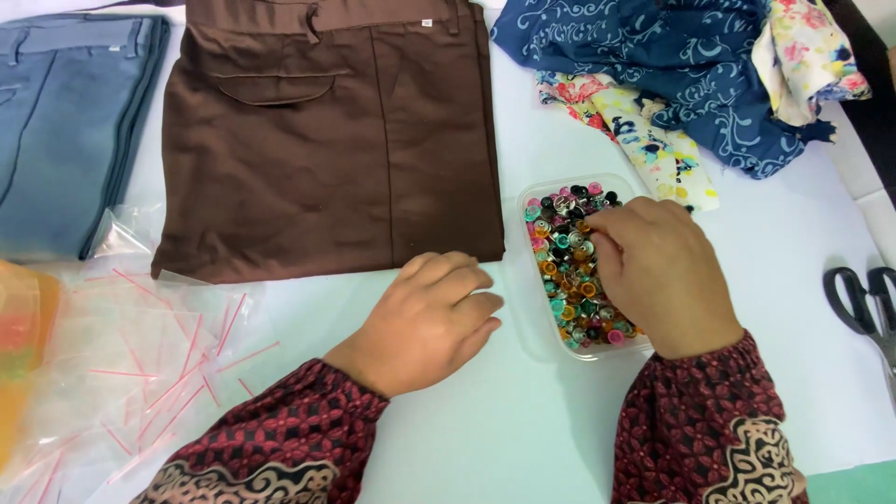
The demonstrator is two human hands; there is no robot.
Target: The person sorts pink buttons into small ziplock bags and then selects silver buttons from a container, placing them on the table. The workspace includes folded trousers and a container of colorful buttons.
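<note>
The right hand [661, 273] reached into the clear plastic tub [537, 280] of small coloured buttons [560, 245], fingers bent down among them; whether they pinched one I could not tell. The left hand [432, 317] rested loosely curled, holding nothing, on the white table [523, 411], just beside the folded brown trousers [327, 140]. Clear bags with red strips [159, 364] lay at the left, and scissors [863, 303] at the right edge.

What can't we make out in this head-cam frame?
- Right hand fingertips: buried in the clear tub of buttons, so any grip is hidden.
- Left hand: curled palm-down, underside hidden.
- Scissors: cut off by the right edge.
- Orange thing: blurred, cut off at the left edge.
</note>
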